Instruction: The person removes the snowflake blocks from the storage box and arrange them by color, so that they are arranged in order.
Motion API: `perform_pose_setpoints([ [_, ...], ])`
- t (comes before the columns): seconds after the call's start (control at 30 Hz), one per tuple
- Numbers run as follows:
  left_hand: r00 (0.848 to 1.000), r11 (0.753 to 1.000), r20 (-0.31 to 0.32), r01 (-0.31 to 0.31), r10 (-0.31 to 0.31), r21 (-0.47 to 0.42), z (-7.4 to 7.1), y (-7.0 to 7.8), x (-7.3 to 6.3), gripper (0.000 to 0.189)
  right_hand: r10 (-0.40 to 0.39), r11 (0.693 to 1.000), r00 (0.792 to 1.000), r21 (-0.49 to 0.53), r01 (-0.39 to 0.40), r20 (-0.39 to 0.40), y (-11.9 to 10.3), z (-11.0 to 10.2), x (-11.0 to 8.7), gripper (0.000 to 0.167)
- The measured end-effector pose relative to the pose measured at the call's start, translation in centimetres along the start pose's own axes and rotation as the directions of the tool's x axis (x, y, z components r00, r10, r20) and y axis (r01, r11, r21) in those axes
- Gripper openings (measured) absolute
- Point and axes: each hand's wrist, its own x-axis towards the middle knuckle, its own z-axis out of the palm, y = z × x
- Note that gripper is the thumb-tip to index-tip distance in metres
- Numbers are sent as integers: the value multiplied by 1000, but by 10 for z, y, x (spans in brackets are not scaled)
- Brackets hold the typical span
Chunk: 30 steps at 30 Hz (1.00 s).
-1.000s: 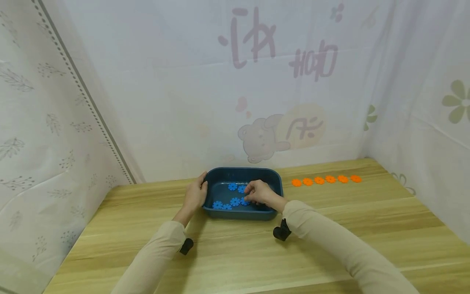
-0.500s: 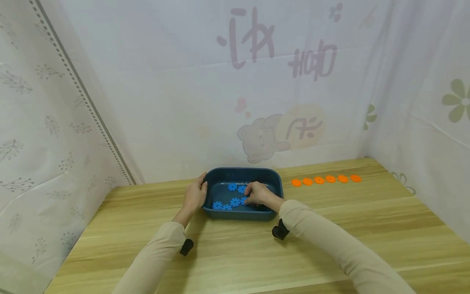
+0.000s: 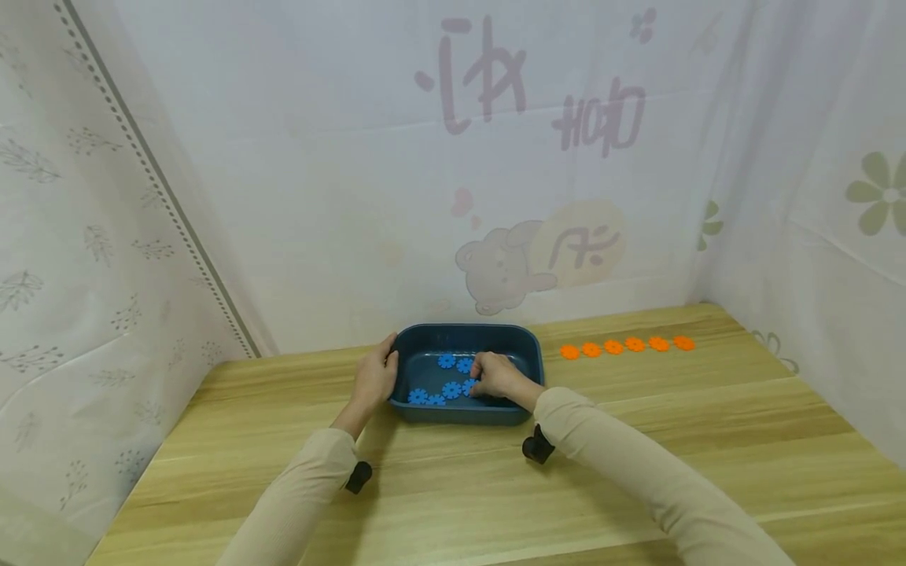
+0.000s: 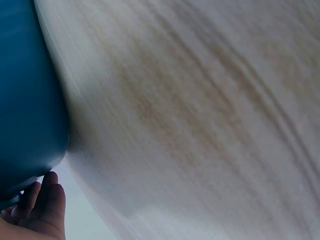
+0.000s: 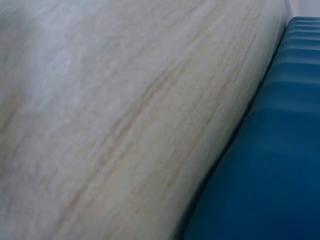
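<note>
where the tray (image 3: 460,417) is dark teal | discs (image 3: 451,390): bright blue, round, notched

Pale curtains (image 3: 318,196), leaf prints (image 3: 28,161), bear print (image 3: 491,271); wood-grain table (image 3: 439,495).

Head view high, facing forward-down; wrist views close, sharing bin (image 4: 30,100).

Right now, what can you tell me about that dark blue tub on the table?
The tub is rectangular with rounded corners, open-topped, smooth and slightly shiny, and looks like plastic. It sits upright on the wood-patterned table, near the back edge, one long side facing the person. Blue flower-shaped pieces lie on its floor. The left hand touches its left end; the right hand reaches inside, though whether that one touches the tub is unclear.
</note>
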Motion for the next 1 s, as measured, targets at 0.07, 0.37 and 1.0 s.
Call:
perform_pose_setpoints([
  [0.07,1000,1000,1,0,0,0,0,0,0,43,-1,1000,1000,-8,1,-2,0,0,0,23],
  [0.37,1000,1000,-4,2,-2,3,2,-1,-1,43,-38,998,999,59,38,-15,0,-2,-2,20],
  [1.0,1000,1000,-4,-4,4,11,2,-5,2,43,-57,939,991,330,94,-120,4,-36,-18,16],
])
